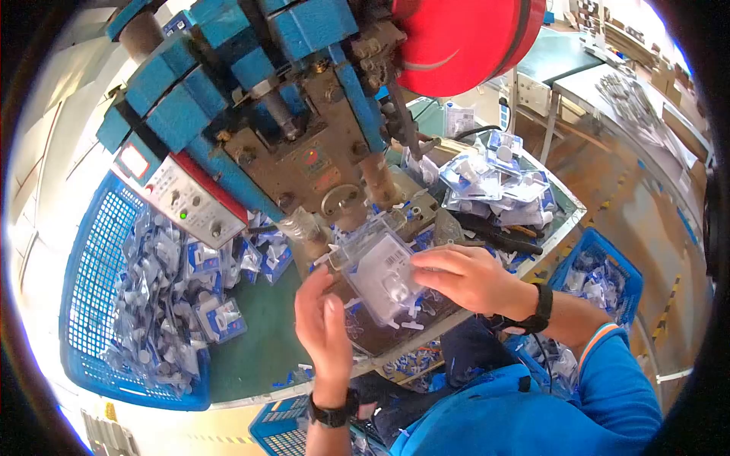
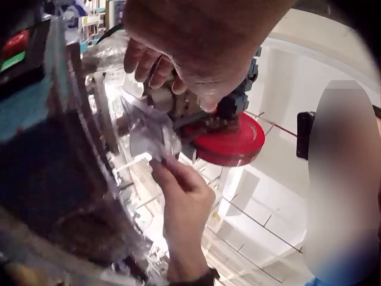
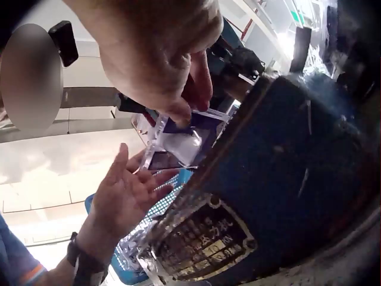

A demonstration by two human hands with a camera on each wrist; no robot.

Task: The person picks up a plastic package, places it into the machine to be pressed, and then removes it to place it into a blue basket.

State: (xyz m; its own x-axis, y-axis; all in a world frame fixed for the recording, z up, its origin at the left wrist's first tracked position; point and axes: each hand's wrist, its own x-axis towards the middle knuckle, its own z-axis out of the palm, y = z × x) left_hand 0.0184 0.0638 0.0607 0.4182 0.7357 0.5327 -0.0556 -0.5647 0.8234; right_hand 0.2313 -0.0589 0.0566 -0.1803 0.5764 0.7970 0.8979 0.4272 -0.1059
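In front of the blue press [image 1: 319, 167], a clear plastic blister pack [image 1: 376, 277] with a barcode on its card lies tilted between the two hands. My right hand [image 1: 479, 281] pinches its right edge between thumb and fingers. On the other side, my left hand [image 1: 323, 327] is held upright with relaxed fingers, its fingertips by the pack's left edge. In the right wrist view, the left hand [image 3: 125, 190] has its fingers spread close to the pack [image 3: 181, 146], gripping nothing. The left wrist view has the right hand [image 2: 181, 193] pinching the pack's lower end.
A blue basket [image 1: 84, 304] full of packed blisters stands left. More packs [image 1: 494, 182] are piled at the bench's right, near dark-handled tools [image 1: 498, 232]. Small white and blue pieces lie about the press. Another basket [image 1: 627, 277] sits lower right. A red wheel [image 1: 464, 45] is above.
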